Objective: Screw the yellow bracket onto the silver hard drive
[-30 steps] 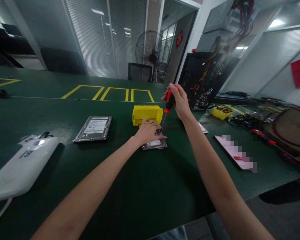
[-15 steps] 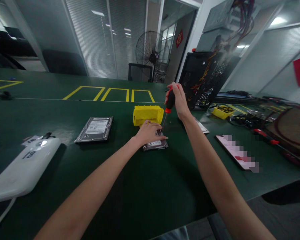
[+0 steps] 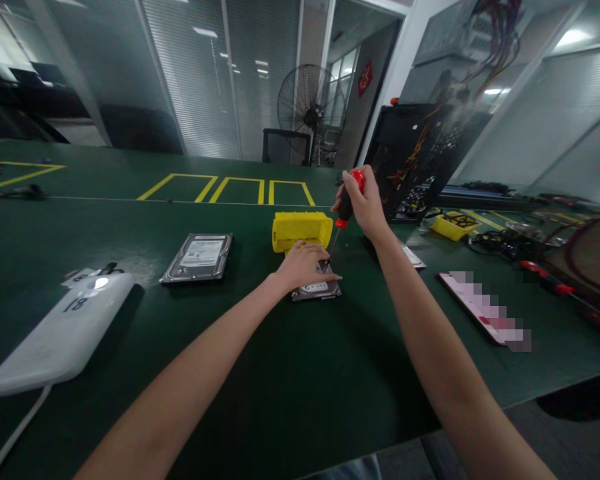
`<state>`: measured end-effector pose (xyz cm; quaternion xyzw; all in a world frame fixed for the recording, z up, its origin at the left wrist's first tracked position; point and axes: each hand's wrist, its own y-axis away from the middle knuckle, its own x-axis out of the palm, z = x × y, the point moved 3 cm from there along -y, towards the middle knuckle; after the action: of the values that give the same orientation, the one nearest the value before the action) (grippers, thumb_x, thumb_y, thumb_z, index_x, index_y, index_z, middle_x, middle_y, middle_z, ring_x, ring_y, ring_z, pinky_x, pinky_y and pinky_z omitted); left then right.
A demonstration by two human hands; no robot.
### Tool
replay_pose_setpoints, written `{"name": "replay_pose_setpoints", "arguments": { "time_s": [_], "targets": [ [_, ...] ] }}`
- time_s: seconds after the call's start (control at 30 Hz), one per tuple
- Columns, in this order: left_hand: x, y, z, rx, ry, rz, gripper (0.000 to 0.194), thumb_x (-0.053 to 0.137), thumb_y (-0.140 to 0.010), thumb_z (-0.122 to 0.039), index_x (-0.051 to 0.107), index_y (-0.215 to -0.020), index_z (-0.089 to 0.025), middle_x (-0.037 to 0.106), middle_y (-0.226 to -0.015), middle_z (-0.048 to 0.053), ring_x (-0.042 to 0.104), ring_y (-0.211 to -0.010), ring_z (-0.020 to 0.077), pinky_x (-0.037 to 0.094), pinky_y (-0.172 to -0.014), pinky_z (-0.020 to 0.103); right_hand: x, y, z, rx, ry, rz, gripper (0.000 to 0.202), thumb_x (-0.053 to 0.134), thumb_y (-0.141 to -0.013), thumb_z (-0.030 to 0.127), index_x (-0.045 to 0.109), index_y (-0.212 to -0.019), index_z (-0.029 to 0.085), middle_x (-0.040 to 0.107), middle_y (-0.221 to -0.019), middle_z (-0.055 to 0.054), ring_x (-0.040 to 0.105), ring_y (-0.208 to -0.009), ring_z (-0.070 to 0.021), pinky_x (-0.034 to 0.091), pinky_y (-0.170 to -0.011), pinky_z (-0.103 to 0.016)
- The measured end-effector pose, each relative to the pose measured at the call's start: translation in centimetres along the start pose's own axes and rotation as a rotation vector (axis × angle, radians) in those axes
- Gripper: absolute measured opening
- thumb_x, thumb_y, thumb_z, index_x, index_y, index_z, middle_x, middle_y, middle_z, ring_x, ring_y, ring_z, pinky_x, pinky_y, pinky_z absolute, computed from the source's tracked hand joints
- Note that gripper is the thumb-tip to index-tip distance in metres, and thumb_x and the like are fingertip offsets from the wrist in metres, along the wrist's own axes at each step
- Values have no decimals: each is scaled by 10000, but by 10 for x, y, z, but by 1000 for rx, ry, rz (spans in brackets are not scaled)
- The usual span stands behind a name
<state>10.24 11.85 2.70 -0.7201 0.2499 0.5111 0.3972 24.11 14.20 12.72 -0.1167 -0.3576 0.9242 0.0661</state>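
Note:
My right hand (image 3: 367,202) is wrapped round the red and black handle of a screwdriver (image 3: 346,207). Its thin shaft slants down, and the tip meets the far part of a small hard drive (image 3: 317,291) or is just over it; I cannot tell which. Across that drive lies my left hand (image 3: 304,265), thumb and fingers gripping it against the table and covering much of its top. Directly behind the left hand a yellow plastic bin (image 3: 303,231) lies with its opening facing me. Another hard drive (image 3: 404,253) is partly hidden behind my right wrist.
To the left lie a larger hard drive (image 3: 200,257) and a white power bank (image 3: 63,333) with a cable. A pink phone (image 3: 475,307) rests at the right. Beyond stand an open computer case (image 3: 405,160), another yellow bin (image 3: 453,227) and cables (image 3: 500,241).
The whole view has shifted slightly, so things appear a little further right. Both hands keep their grips, with the screwdriver still pointing down at the small hard drive.

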Motion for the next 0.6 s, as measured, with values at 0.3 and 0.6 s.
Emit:
{"name": "replay_pose_setpoints", "arguments": {
  "time_s": [0.3, 0.6],
  "targets": [
    [1, 0, 1, -9, 3, -8, 660, 428, -849, -726, 655, -1132, -175, 644, -1231, 89, 565, -1161, 270, 325, -1036, 476, -1, 0, -4, -38, 91, 51, 449, 422, -842, 694, 403, -1058, 302, 596, -855, -8, 613, -601, -121, 470, -521, -260],
    [0, 0, 0, -5, -12, 26, 677, 420, -850, -721, 646, -1166, -166, 624, -1265, 101, 547, -1183, 272, 309, -1053, 468, -3, 0, 1, 12, -60, 26, 467, 449, -808, 722, 445, -902, 265, 565, -844, -7, 621, -676, -135, 491, -551, -269]
  ]
}}
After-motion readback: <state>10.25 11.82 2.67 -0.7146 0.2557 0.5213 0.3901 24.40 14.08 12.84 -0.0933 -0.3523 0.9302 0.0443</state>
